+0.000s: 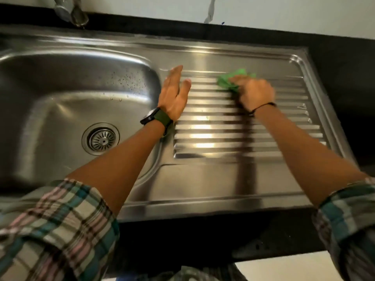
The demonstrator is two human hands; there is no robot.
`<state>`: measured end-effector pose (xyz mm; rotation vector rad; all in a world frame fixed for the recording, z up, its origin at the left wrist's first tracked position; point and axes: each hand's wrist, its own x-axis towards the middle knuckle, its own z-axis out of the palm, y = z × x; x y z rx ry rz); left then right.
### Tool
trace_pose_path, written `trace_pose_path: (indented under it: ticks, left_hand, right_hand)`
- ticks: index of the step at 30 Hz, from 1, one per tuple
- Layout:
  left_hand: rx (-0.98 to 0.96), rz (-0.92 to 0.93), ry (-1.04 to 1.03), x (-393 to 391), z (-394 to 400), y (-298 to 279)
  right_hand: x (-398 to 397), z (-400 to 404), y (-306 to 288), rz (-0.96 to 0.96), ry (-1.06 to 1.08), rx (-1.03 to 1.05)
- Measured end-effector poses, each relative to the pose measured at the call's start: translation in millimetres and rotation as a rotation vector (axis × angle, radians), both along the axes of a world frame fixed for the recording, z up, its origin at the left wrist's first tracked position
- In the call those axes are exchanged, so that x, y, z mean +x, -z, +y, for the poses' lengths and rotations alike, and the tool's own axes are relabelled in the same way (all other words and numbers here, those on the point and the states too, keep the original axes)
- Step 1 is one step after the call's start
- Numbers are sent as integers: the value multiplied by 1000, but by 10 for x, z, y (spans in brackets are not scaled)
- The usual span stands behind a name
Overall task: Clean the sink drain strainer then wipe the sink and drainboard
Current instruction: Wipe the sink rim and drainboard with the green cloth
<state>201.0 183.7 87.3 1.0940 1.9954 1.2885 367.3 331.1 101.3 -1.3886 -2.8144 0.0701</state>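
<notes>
A steel sink basin (60, 82) fills the left, with the round drain strainer (100, 138) seated in its floor. To its right lies the ribbed drainboard (223, 138). My right hand (254, 93) presses a crumpled green cloth (229, 81) onto the far ribs of the drainboard; the hand is motion-blurred. My left hand (174, 94), with a green-strapped watch on the wrist, rests flat and empty on the ridge between basin and drainboard, fingers extended. Water droplets dot the basin's far right wall.
A steel tap (70, 11) hangs over the back left of the basin. Black countertop (345, 63) surrounds the sink unit, with a white wall behind. My plaid sleeves fill the lower corners.
</notes>
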Motion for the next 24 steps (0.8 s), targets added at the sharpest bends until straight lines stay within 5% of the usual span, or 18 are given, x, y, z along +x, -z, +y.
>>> trace_pose_path:
  ticks: [4, 8, 13, 17, 24]
  left_hand:
    - [95, -242, -87, 249, -337, -38]
    - [162, -416, -259, 434, -586, -90]
    - [96, -281, -242, 691, -845, -116]
    - [2, -240, -202, 822, -955, -116]
    - [3, -181, -154, 919, -1019, -127]
  right_hand:
    - [183, 89, -55, 43, 198, -32]
    - [-256, -346, 23, 72, 93, -52]
    - [-704, -587, -6, 81, -172, -115]
    - [-323, -611, -20, 42, -243, -99]
    - [214, -760, 4, 121, 73, -6]
